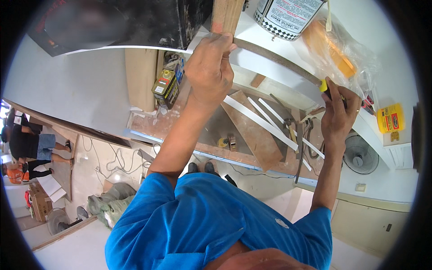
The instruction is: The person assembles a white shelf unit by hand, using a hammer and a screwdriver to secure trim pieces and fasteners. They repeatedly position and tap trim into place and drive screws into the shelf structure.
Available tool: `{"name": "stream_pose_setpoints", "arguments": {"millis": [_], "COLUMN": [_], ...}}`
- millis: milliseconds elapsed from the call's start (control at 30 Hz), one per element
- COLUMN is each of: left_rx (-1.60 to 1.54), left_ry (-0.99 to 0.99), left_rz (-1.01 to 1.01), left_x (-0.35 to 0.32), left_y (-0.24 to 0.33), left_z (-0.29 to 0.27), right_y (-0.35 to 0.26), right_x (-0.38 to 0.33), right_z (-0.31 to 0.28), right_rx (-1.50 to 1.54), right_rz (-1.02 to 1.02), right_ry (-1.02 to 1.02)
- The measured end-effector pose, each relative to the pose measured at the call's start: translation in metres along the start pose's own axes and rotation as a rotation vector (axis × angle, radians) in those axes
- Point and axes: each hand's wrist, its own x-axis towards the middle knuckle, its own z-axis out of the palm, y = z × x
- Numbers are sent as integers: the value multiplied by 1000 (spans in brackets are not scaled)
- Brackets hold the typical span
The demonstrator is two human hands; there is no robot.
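Observation:
A long, brownish flat file with a yellow-and-black handle spans the gap between my hands, above the edge of a white surface. My right hand is closed around the handle. At the file's other end my left hand pinches the blade's tip, fingers curled and thumb on the near side. Just beyond that hand lies a strip of bare wood, its near end touching or very close to my knuckles; the exact contact is hidden. A black sheet lies left of the wood.
A paint can and a plastic bag with an orange block stand beyond the file. Below are a board, white strips, a hammer and a rectangular can. A yellow tub is at right; two people are far left.

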Motion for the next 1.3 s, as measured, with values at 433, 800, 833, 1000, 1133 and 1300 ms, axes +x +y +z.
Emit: {"name": "stream_pose_setpoints", "arguments": {"millis": [433, 800, 833, 1000, 1133, 1300], "left_rx": [-25, -126, -157, 66, 179, 149], "left_ry": [33, -102, -78, -251, -248, -468], "left_rz": [4, -102, -186, -215, -97, -17], "left_x": [-1, -22, -27, -20, -25, -33], "left_y": [0, 23, 22, 7, 7, 26], "left_z": [4, -31, -34, -24, -12, -13], "right_y": [1, 5, 2, 4, -11, -28], "right_x": [4, -49, -57, -101, -135, -163], "right_z": [-1, -40, -44, -50, -49, -51], "right_rx": [-22, -19, 7, 56, 97, 253], "right_rz": [41, 135, 178, 297, 395, 495], "right_ry": [-21, 56, 73, -32, -93, -120]}}
